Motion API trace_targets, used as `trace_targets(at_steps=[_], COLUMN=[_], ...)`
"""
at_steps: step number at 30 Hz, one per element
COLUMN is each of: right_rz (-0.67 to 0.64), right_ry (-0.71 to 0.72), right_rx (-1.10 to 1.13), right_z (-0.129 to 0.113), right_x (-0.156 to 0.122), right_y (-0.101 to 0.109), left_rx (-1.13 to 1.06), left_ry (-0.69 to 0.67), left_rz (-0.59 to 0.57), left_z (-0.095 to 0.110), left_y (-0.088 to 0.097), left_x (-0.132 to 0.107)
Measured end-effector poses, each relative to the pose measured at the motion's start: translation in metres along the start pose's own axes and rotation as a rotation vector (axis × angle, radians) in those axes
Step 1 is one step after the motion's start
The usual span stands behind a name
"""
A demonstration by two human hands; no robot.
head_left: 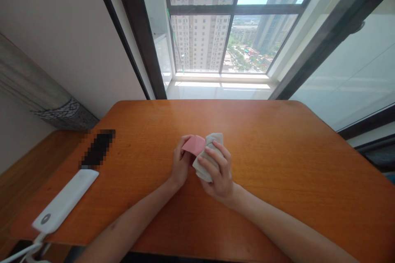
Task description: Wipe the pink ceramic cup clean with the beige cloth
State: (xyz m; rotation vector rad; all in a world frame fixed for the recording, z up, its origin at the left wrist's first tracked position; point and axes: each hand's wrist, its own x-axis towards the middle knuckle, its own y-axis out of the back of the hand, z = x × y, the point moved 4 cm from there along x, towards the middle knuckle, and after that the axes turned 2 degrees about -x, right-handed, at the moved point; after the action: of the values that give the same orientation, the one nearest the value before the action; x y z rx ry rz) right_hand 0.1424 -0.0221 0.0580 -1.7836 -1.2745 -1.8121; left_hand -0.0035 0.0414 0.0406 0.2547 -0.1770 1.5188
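Observation:
Near the middle of the table, my left hand (181, 164) is closed round a small pink object (195, 145) with smooth, flat-looking faces; its exact kind I cannot make out. My right hand (218, 172) grips a folded, pale grey-white cloth (212, 139), fingers spread over its outer side. The cloth touches or overlaps the right side of the pink object, so that part is hidden. Both forearms reach in from the near edge.
The brown wooden table (277, 144) has rounded far corners. At the left lies a white power strip (66, 201) with a cord over the near edge. Beyond it is a dark, pixelated object (98, 148). A curtain (52, 94) hangs at left; a window (231, 28) stands behind.

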Motion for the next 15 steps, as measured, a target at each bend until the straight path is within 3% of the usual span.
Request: trace_targets(at_steps=[5, 12, 15], right_rz=[-0.017, -0.078, -0.087], right_ry=[0.081, 0.168, 0.159], right_rx=[0.029, 0.028, 0.062], right_z=[0.013, 0.007, 0.008], right_x=[0.005, 0.004, 0.003], right_y=[0.008, 0.006, 0.004], left_rx=[0.094, 0.227, 0.136], left_ry=[-0.075, -0.249, -0.195], left_rz=[-0.039, -0.094, -0.044], left_z=[0.010, 0.017, 0.013], left_y=[0.001, 0.006, 0.004], left_x=[-0.003, -0.010, -0.010])
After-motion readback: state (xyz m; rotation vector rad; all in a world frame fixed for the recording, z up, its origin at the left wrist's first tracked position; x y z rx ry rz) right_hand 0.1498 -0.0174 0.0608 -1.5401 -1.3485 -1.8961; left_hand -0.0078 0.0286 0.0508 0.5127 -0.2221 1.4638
